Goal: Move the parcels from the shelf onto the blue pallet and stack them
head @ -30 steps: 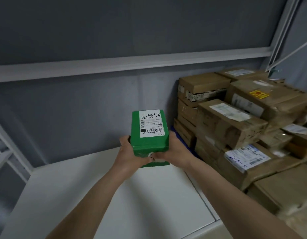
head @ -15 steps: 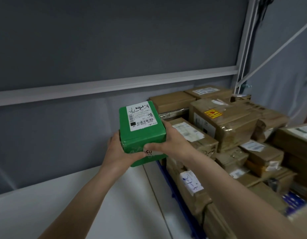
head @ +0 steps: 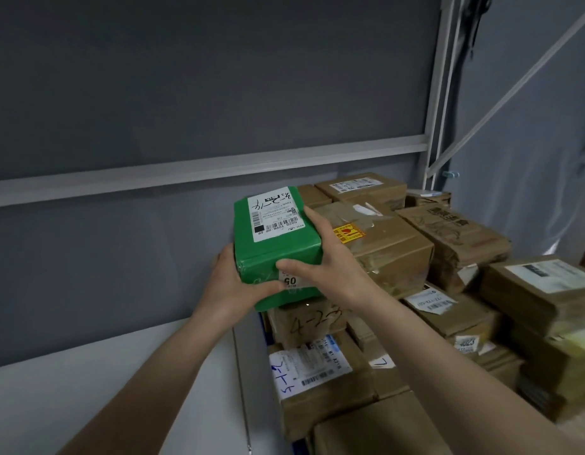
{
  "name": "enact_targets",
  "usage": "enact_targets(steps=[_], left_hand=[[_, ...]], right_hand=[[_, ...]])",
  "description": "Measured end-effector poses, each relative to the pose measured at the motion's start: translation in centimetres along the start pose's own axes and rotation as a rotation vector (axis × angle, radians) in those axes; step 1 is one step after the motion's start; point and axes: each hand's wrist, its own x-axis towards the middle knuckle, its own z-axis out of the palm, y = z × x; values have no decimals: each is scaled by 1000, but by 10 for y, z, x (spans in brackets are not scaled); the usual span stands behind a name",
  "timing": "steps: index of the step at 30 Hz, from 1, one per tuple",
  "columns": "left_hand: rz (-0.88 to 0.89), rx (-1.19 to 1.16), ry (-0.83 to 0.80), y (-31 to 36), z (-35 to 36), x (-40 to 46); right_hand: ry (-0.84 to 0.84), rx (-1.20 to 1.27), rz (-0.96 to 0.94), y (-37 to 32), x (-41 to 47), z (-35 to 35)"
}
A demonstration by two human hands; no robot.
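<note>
- A person's two bare arms reach forward from the bottom of the head view, holding a green parcel in the air between both hands.
- The left hand cups the parcel's lower left corner, with its thumb curled up across the near face; its other fingers are hidden behind the parcel, so how they lie cannot be told.
- The right hand wraps the right side, its thumb pressed on the near face beside a small white sticker and its fingers curled up along the far right edge.
- The parcel has a white shipping label on top and hangs just above and in front of a stack of brown parcels, not yet resting on any of them.
- That stack is already several layers high and spreads to the right; a strip of the blue pallet shows at its left edge.
- To the left, the white shelf surface shows no parcels in the part that is visible.
- Judged from this, the task looks well along: many parcels are stacked, this green one still needs setting down, and whether more wait on the shelf out of view cannot be told.
</note>
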Motion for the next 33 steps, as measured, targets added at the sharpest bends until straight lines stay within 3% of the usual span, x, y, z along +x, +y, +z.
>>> enact_targets(steps=[9, 15, 23, 28, 33], left_hand=[[-31, 41, 7, 13, 43, 9], [-27, 200, 81, 11, 59, 17], [-20, 293, 95, 16, 62, 15], [-71, 262, 21, 14, 48, 8], [-30, 371, -136, 29, 22, 6]], right_hand=[[44, -227, -44, 25, 7, -29], [50, -398, -98, 35, 12, -34], [143, -580, -348, 44, 18, -26], [201, -784, -412, 33, 11, -25], [75, -984, -304, 6, 8, -22]])
